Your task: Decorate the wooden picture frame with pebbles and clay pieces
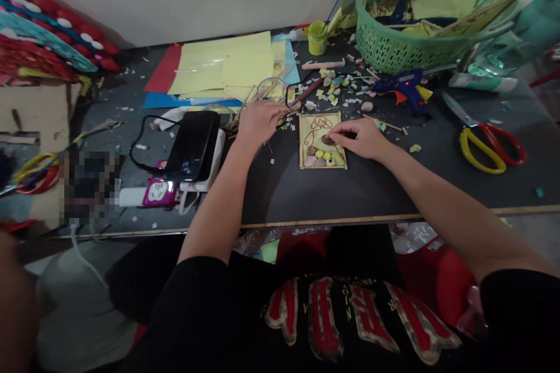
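A small yellow craft card framed with wooden sticks lies on the dark table; it bears a red line drawing and a row of small pebbles along its lower edge. My right hand rests on the card's right side, fingers pinched on a dark pebble pressed to the card. My left hand lies left of the card, fingers curled down onto a pile of thin wooden sticks and scraps; what it grips is hidden.
A black phone sits on a white box at the left. Yellow paper sheets lie behind. A blue glue gun, red-and-yellow scissors and a green basket stand to the right. Loose pebbles and paper scraps litter the table.
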`<move>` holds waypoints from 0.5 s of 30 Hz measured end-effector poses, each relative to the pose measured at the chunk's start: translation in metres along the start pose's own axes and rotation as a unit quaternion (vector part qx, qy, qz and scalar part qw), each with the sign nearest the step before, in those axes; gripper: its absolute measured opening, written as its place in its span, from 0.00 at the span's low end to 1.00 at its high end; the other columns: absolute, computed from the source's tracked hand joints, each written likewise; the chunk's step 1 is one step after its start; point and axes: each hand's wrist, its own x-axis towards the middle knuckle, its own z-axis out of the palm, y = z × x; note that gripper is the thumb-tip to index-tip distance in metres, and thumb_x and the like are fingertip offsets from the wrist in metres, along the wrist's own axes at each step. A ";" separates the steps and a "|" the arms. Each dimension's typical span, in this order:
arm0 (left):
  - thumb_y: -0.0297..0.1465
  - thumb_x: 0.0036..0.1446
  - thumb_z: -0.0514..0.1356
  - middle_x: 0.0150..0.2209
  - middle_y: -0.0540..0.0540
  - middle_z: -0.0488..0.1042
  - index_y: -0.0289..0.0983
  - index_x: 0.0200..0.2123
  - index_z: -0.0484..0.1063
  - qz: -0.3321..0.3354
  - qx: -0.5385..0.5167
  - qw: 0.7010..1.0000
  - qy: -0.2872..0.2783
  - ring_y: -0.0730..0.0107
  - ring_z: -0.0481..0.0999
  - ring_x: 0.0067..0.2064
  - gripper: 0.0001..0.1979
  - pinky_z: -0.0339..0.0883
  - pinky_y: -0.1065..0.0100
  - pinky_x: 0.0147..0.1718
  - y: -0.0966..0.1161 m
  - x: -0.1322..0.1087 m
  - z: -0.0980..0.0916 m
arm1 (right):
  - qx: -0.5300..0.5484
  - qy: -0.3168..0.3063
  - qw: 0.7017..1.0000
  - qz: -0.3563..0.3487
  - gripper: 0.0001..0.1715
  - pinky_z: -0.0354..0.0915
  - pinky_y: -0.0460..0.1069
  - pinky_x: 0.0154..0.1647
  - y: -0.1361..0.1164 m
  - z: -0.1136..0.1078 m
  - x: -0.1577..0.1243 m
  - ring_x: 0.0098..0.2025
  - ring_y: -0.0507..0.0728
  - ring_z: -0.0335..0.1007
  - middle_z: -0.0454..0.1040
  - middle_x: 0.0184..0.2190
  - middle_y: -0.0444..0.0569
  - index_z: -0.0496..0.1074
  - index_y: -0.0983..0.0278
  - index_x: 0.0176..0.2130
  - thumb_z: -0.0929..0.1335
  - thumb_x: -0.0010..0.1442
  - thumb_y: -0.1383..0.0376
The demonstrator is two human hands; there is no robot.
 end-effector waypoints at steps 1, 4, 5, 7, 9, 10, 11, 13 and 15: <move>0.37 0.53 0.66 0.34 0.48 0.81 0.44 0.31 0.81 -0.011 0.014 1.000 0.008 0.60 0.78 0.41 0.05 0.68 0.60 0.46 -0.001 0.000 0.001 | -0.005 0.009 1.000 0.000 0.18 0.60 0.49 0.28 0.000 0.001 0.000 0.25 0.52 0.68 0.80 0.28 0.51 0.81 0.64 0.39 0.67 0.61 0.55; 0.40 0.50 0.68 0.27 0.48 0.79 0.42 0.26 0.80 -0.039 0.057 0.997 0.035 0.62 0.76 0.35 0.08 0.68 0.60 0.43 -0.003 0.000 0.000 | -0.014 0.021 1.000 -0.004 0.17 0.61 0.49 0.28 0.000 0.002 0.000 0.25 0.52 0.69 0.79 0.28 0.51 0.82 0.64 0.38 0.68 0.61 0.56; 0.41 0.51 0.67 0.27 0.48 0.79 0.42 0.26 0.80 -0.045 0.071 0.996 0.038 0.62 0.76 0.35 0.09 0.68 0.60 0.43 -0.002 -0.001 -0.001 | -0.016 0.024 1.000 -0.007 0.17 0.61 0.49 0.28 0.000 0.002 0.000 0.25 0.52 0.69 0.80 0.28 0.51 0.82 0.64 0.38 0.68 0.61 0.56; 0.41 0.56 0.62 0.33 0.48 0.81 0.43 0.31 0.80 -0.062 0.105 0.992 0.039 0.61 0.77 0.38 0.10 0.69 0.60 0.44 0.001 -0.001 -0.004 | -0.021 0.029 0.999 -0.013 0.17 0.61 0.49 0.28 0.001 0.002 0.001 0.25 0.52 0.69 0.80 0.27 0.51 0.82 0.64 0.38 0.67 0.61 0.56; 0.40 0.62 0.56 0.41 0.49 0.82 0.45 0.38 0.79 -0.086 0.133 0.986 0.049 0.62 0.78 0.44 0.12 0.69 0.60 0.47 0.006 -0.002 -0.006 | -0.025 0.038 0.999 -0.017 0.18 0.60 0.48 0.28 0.002 0.003 0.001 0.25 0.52 0.68 0.79 0.27 0.50 0.82 0.64 0.37 0.67 0.61 0.56; 0.39 0.64 0.54 0.44 0.49 0.81 0.45 0.42 0.78 -0.096 0.141 0.983 0.060 0.62 0.78 0.46 0.13 0.69 0.59 0.48 0.009 -0.002 -0.007 | -0.027 0.043 0.999 -0.018 0.18 0.60 0.48 0.28 0.003 0.002 0.001 0.25 0.51 0.68 0.79 0.26 0.50 0.82 0.65 0.37 0.67 0.61 0.55; 0.39 0.65 0.53 0.45 0.49 0.81 0.45 0.44 0.77 -0.104 0.144 0.981 0.075 0.63 0.78 0.47 0.14 0.69 0.60 0.49 0.013 -0.003 -0.009 | -0.028 0.049 0.998 -0.018 0.19 0.60 0.48 0.28 0.003 0.002 0.002 0.24 0.51 0.67 0.79 0.26 0.49 0.82 0.65 0.37 0.67 0.61 0.55; 0.40 0.66 0.51 0.45 0.48 0.80 0.44 0.47 0.73 -0.104 0.126 0.979 0.119 0.65 0.77 0.47 0.14 0.70 0.61 0.48 0.023 -0.002 -0.015 | -0.032 0.058 0.998 -0.017 0.19 0.59 0.48 0.28 0.004 0.002 0.002 0.24 0.51 0.67 0.79 0.25 0.49 0.82 0.66 0.37 0.67 0.61 0.55; 0.43 0.68 0.49 0.46 0.47 0.79 0.44 0.50 0.69 -0.080 0.065 0.977 0.186 0.68 0.77 0.46 0.16 0.72 0.64 0.44 0.037 -0.001 -0.028 | -0.041 0.065 0.997 -0.016 0.20 0.59 0.48 0.28 0.004 0.002 0.003 0.24 0.51 0.67 0.79 0.26 0.49 0.82 0.66 0.37 0.67 0.61 0.54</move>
